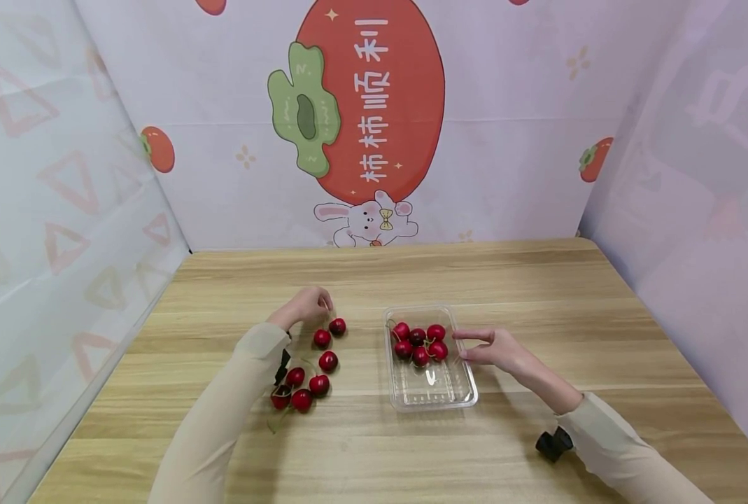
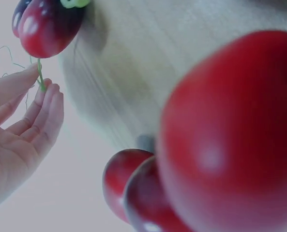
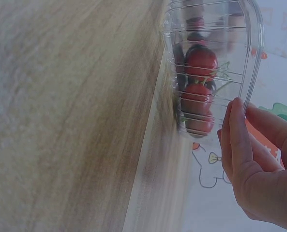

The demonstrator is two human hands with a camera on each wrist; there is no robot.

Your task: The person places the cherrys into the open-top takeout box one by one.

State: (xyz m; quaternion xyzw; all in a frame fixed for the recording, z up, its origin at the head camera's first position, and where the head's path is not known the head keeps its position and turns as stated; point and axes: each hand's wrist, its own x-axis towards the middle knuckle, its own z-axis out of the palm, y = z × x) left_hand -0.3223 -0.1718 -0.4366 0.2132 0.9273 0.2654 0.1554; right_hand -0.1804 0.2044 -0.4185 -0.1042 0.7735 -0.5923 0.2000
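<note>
Pinched thin green stem [image 2: 40,77] of round, dark-red cherry [image 2: 49,31] with left hand [image 1: 308,304]. Touched clear, box-shaped plastic tub [image 1: 429,388] with spread finger and thumb of right hand [image 1: 498,350].

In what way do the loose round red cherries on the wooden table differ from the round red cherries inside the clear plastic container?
The loose round red cherries are scattered over the pale wooden table; the round red cherries in the clear plastic container cluster in its far half. The left hand pinches the thin green stem of one loose cherry; no hand touches the boxed ones. Both sets look glossy and show stems.
</note>
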